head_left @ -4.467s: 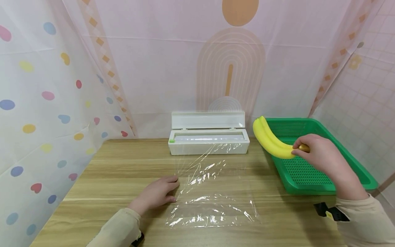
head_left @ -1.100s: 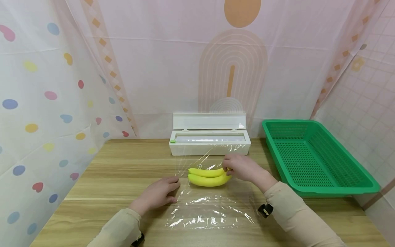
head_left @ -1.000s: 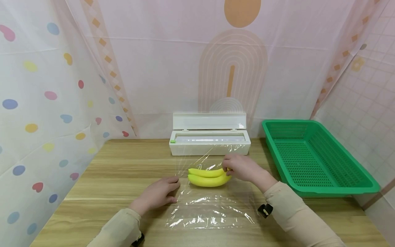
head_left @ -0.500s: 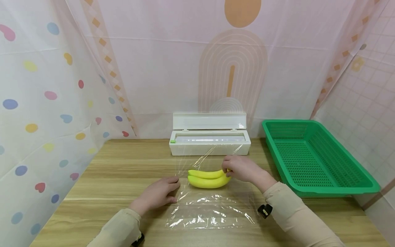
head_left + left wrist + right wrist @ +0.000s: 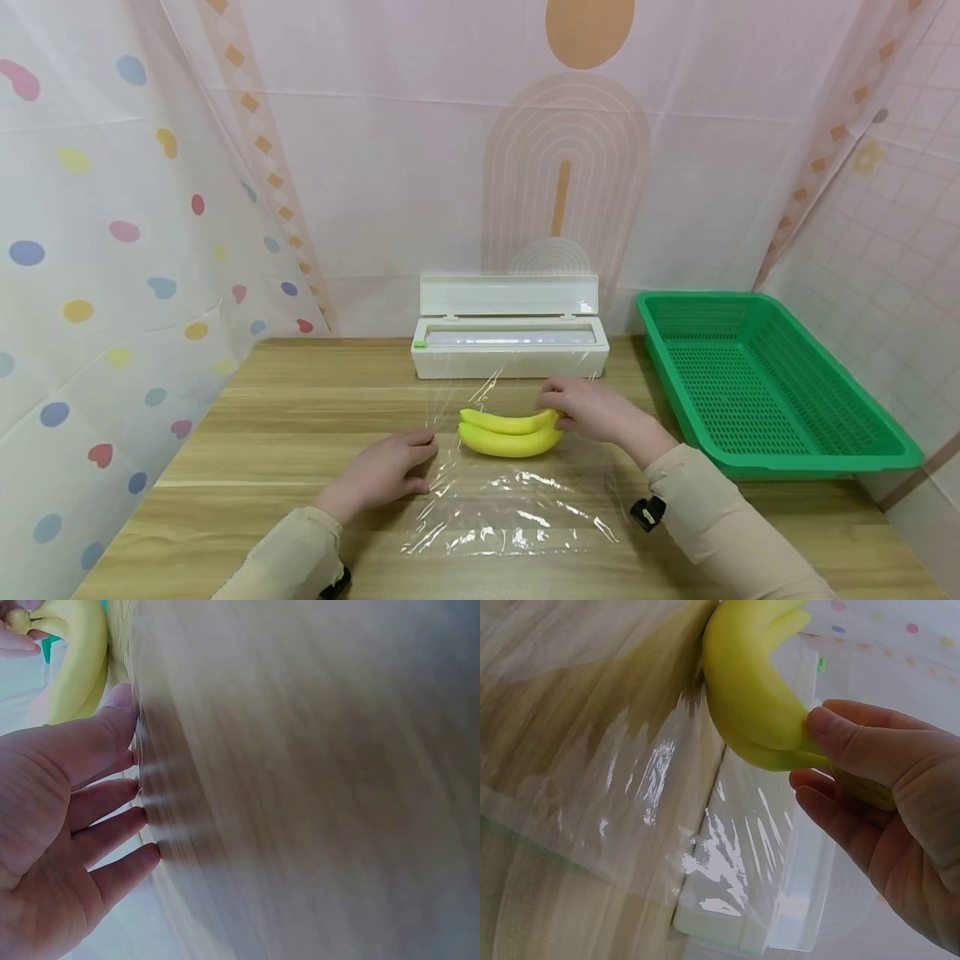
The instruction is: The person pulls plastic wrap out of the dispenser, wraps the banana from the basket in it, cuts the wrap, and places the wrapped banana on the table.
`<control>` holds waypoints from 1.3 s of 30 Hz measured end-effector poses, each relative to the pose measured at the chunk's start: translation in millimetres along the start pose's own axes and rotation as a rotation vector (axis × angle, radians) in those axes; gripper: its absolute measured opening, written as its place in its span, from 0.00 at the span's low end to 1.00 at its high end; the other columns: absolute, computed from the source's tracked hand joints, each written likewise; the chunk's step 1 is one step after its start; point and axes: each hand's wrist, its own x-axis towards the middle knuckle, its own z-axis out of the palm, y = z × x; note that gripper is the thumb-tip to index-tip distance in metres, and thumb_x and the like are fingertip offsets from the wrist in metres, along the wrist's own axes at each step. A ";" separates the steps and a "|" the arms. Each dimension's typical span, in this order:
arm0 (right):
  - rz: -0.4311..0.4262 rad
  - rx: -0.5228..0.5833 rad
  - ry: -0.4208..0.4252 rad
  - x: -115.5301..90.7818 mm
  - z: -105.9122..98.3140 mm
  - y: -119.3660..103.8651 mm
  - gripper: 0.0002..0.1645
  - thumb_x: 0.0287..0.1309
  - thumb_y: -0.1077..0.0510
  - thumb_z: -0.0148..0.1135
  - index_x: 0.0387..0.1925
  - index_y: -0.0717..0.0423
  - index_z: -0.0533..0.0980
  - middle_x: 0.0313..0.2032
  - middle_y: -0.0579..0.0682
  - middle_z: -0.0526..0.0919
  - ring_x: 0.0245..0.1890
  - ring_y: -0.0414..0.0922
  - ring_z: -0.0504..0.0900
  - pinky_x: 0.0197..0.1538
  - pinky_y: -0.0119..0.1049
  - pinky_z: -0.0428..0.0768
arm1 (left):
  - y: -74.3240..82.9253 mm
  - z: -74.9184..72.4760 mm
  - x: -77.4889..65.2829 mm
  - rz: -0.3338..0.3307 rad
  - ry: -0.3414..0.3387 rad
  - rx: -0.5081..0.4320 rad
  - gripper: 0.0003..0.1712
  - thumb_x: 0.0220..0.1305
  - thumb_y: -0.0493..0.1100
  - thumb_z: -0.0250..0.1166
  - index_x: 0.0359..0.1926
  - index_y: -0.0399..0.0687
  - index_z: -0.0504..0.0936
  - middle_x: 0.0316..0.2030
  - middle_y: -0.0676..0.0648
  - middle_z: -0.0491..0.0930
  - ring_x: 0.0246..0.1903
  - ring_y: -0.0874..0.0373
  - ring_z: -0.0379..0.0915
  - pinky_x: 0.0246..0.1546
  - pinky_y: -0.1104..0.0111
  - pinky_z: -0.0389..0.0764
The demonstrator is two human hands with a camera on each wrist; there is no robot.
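Note:
A bunch of yellow bananas [image 5: 510, 435] lies across the clear plastic wrap [image 5: 517, 517] spread on the table. My right hand [image 5: 596, 410] pinches the bunch at its stem end, thumb on one side and fingers on the other in the right wrist view, where the bananas [image 5: 754, 682] curve away from the fingertips. My left hand [image 5: 386, 471] rests at the left edge of the wrap with its fingers extended. In the left wrist view the fingertips of the left hand [image 5: 82, 795] touch the table surface. The wrap runs back to a white dispenser box [image 5: 510, 362].
The dispenser's lid [image 5: 510, 295] stands raised at the back, with a small green slider [image 5: 420, 343] at its left end. A green plastic basket [image 5: 780, 460] sits on the right of the wooden table [image 5: 315, 408]. Patterned curtains [image 5: 375, 167] close off the back and sides.
The right hand has brought the bananas from over the green basket leftward and down onto the wrap. In the last second they shift only slightly. The left hand stays put.

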 end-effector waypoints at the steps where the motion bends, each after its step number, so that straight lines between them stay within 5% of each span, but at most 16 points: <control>1: 0.004 0.003 -0.003 -0.3 -0.1 -0.1 0.22 0.53 0.64 0.73 0.51 0.54 0.81 0.49 0.51 0.80 0.48 0.49 0.79 0.51 0.43 0.80 | 0.0 -0.1 -0.2 0.000 0.000 0.000 0.34 0.55 0.48 0.74 0.59 0.34 0.78 0.62 0.32 0.72 0.59 0.35 0.70 0.61 0.47 0.71; 15: 0.039 0.025 0.050 -12.5 -4.6 0.8 0.32 0.53 0.62 0.74 0.60 0.55 0.76 0.53 0.52 0.79 0.45 0.46 0.79 0.50 0.42 0.82 | 1.4 0.5 -0.2 -0.005 -0.003 0.004 0.33 0.56 0.48 0.74 0.58 0.34 0.78 0.61 0.34 0.73 0.59 0.37 0.71 0.61 0.48 0.71; 39: 0.065 -0.019 0.165 -49.9 -12.4 -1.6 0.42 0.50 0.59 0.77 0.67 0.52 0.70 0.64 0.55 0.73 0.62 0.53 0.73 0.58 0.48 0.78 | -1.4 -5.8 -8.2 -0.010 0.032 -0.044 0.33 0.57 0.49 0.73 0.59 0.36 0.77 0.63 0.35 0.72 0.59 0.38 0.72 0.60 0.48 0.72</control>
